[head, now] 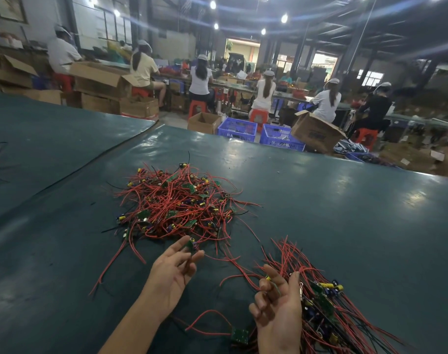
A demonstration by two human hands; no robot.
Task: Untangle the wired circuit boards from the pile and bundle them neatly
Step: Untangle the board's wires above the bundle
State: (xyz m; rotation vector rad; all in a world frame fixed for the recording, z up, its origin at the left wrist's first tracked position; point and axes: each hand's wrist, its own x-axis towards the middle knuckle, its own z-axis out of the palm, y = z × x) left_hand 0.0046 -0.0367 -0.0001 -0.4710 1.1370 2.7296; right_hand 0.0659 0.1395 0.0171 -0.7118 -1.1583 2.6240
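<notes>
Pinching a small circuit board between thumb and forefinger, the left hand is hovering palm up over the desk, just short of the pile. The right hand, also palm up near the desk's near edge, is curling its fingers around a second board carrying a yellow part. Touching its thumb side, a bundle of boards with red and black wires is fanning out toward the near right corner. A loose board with a looping red wire is lying between the wrists at the near edge. The pile of tangled red-wired boards is sitting toward the desk's middle.
</notes>
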